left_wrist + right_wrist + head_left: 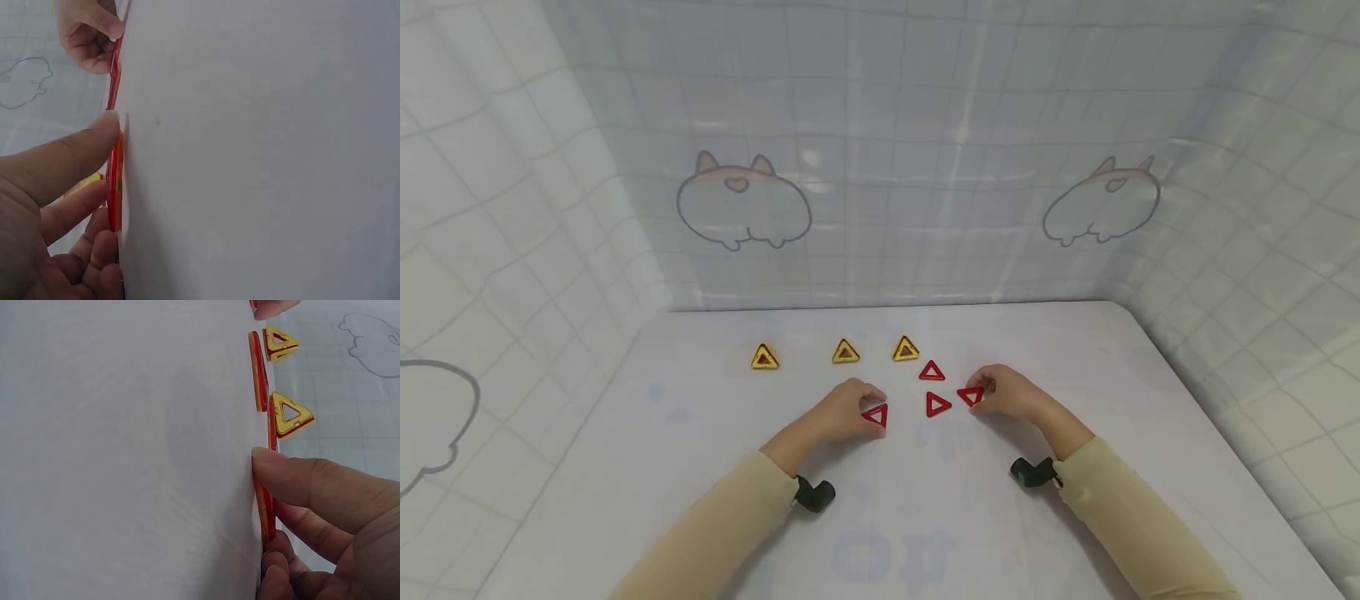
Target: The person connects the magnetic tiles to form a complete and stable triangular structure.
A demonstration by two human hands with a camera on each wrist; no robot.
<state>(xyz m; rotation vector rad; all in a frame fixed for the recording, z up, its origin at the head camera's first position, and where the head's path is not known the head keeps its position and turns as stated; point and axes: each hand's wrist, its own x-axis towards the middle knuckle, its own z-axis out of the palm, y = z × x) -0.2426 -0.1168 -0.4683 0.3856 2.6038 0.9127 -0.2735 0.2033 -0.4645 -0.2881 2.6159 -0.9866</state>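
My left hand point(847, 411) pinches a red triangular magnetic tile point(884, 415) by its edges, thumb on the near side and fingers beyond. In the left wrist view this red tile point(115, 181) appears edge-on, low against the white tabletop. On the right, my right hand point(1011, 393) pinches another red triangular tile point(968, 389) between thumb and fingers. Two more red triangles lie between the hands: one tile point(928, 404) just left of the right hand's piece, one tile point(932, 378) farther back. All the red tiles have hollow centres.
Three yellow pyramid-like triangular pieces point(764, 357), point(846, 352), point(906, 349) stand spaced in a row behind the hands. White gridded curtains point(925, 100) with animal outlines enclose the white table point(700, 500) at the back and sides.
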